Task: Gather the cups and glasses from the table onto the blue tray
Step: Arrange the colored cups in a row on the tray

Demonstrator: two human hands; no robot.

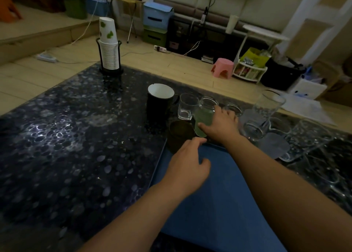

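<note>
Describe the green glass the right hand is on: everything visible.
The green glass is a translucent pale-green tumbler with a clear, round open rim; whether the green is tint or liquid can't be told. It leans slightly left at the far end of the blue tray, among other glasses. The right hand wraps it from the right, thumb across its lower front. Its base is hidden.

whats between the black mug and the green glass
A small clear glass stands between the black mug and the green glass, which the right hand grips, in the head view.
</note>
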